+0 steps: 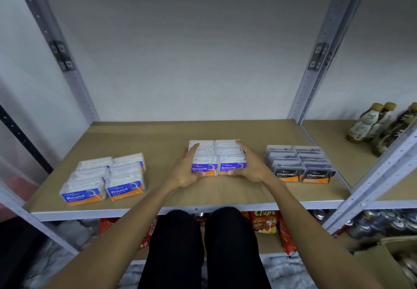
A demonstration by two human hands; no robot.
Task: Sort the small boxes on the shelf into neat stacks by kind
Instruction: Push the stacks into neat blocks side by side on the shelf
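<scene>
Three groups of small clear boxes lie on the brown shelf board [158, 139]. The purple-labelled "Smooth" boxes [217, 156] form a tight two-column block in the middle. My left hand [186, 171] presses flat against the block's left side and front corner. My right hand [250, 167] presses against its right side, with the thumb at the front. At the left lie the blue "Round" boxes [106, 177] in two slightly crooked columns. The black "Charcoal" boxes [299, 163] sit in two columns at the right.
Grey metal uprights [316, 63] frame the shelf bay. Several bottles [372, 124] stand on the neighbouring shelf at the far right. Below the board are snack bags [265, 221] and cans [383, 223]. My knees [203, 243] are right in front of the shelf edge.
</scene>
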